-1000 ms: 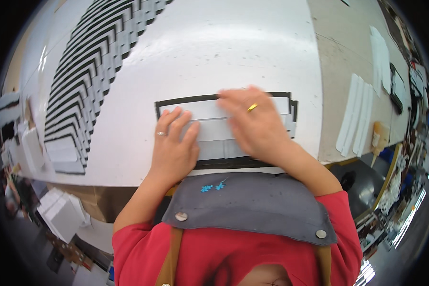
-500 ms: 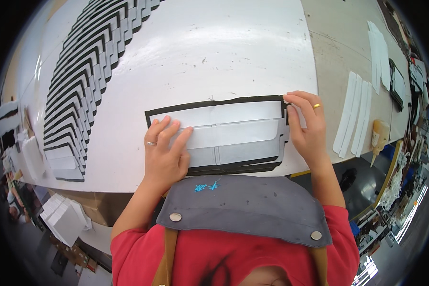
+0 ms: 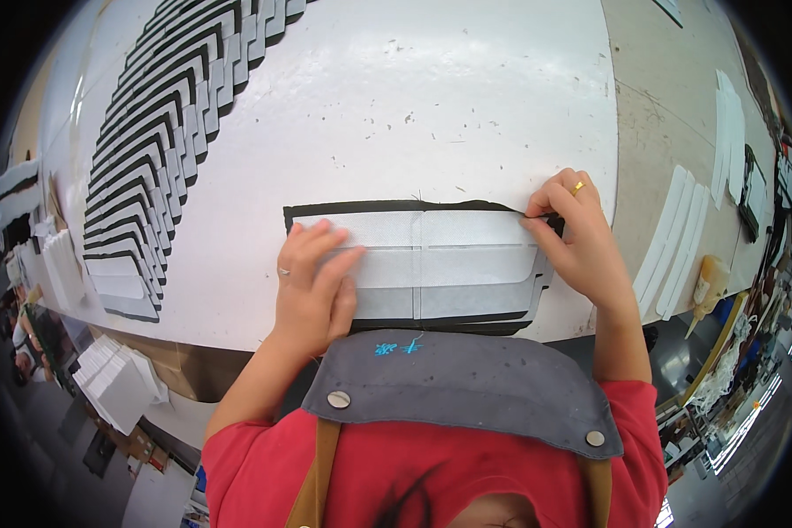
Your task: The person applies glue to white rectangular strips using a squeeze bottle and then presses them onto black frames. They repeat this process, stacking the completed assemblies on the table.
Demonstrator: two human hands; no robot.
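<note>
Flat on the white table in front of me lies a black-edged panel (image 3: 471, 264) with white and pale grey strips across it and a seam down its middle. My left hand (image 3: 312, 286) is over its left end, fingers spread and slightly blurred; whether they all touch it I cannot tell. At the far right corner, my right hand (image 3: 581, 233) pinches the black edging (image 3: 466, 206) between thumb and fingers. The edging bends inward there, and the fingers hide the corner itself.
A long overlapping row of similar panels (image 3: 154, 167) runs along the left side of the table (image 3: 449, 97). White strips (image 3: 669, 238) and a yellowish glue bottle (image 3: 711, 280) lie on the right-hand surface. A stack of white pieces (image 3: 119, 383) stands below at the left.
My right thumb and fingers have closed together on the corner, and the edging there now bends inward. My left fingers have shifted slightly. The whole view has moved a little.
</note>
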